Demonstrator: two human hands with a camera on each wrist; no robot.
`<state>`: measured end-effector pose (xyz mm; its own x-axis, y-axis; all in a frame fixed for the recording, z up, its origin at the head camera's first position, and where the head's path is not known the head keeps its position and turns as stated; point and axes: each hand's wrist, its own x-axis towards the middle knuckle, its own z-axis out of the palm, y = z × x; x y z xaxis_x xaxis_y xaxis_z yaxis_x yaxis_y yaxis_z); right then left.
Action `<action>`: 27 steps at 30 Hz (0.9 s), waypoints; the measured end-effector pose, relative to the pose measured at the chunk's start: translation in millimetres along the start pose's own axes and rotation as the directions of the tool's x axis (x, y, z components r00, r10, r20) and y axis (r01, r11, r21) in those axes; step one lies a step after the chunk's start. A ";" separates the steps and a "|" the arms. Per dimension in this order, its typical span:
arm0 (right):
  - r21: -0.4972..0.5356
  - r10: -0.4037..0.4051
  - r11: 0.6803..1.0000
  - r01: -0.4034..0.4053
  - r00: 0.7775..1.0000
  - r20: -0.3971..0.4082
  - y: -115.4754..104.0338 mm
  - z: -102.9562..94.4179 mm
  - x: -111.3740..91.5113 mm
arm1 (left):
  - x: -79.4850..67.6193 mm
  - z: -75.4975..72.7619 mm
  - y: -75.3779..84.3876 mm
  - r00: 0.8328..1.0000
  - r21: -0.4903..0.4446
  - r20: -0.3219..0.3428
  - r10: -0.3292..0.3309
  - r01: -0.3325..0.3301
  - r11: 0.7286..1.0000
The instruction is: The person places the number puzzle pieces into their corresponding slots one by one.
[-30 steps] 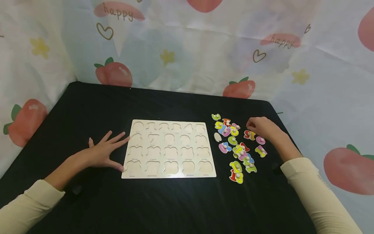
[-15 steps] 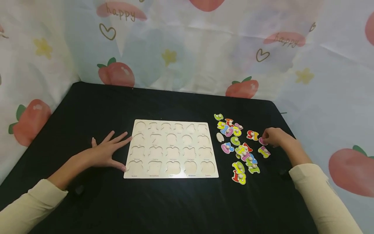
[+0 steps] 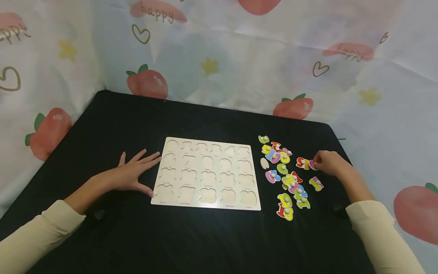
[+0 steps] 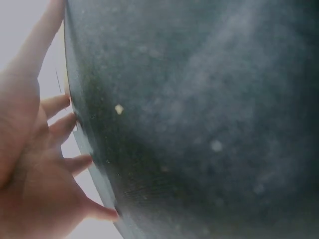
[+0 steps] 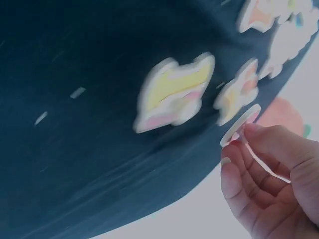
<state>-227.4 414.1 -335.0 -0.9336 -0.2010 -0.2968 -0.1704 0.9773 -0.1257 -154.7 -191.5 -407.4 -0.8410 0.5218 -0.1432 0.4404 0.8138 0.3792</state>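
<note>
On the left, my left hand (image 3: 131, 176) lies with fingers spread, its fingertips and thumb at the left edge of a pale wooden number puzzle board (image 3: 216, 164) with rows of shaped recesses. At the right, my right hand (image 3: 329, 163) pinches a small pink puzzle piece (image 5: 244, 123) between thumb and fingers, tilted in the right wrist view. A red and orange number piece (image 3: 302, 163) lies just to the left of it. Nearer the front is a yellow and pink number piece (image 3: 316, 184). In the left wrist view the left hand (image 4: 45, 149) appears with fingers apart.
Several colourful knobbed number pieces (image 3: 289, 182) lie scattered and partly overlapping between the board and my right hand. A plain pale piece (image 3: 264, 163) is near the board's right edge. The black table (image 3: 191, 243) ends at a printed fabric backdrop (image 3: 222, 57).
My right hand has shifted from above the red and orange piece to the pink piece, which it now pinches and has brought close to that piece. The left hand stays at the board; the view shifts slightly.
</note>
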 end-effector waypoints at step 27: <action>0.074 -0.366 0.927 0.367 0.930 -0.030 -166.0 0.1 50.5 | -1.5 -2.8 14.7 0.999 -0.061 0.022 -0.046 0.047 0.997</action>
<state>-246.2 241.7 -329.2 -0.8153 -0.5427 -0.2021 -0.4774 0.8274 -0.2959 -147.8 -181.0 -399.1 -0.8529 0.4898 -0.1808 0.3806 0.8203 0.4269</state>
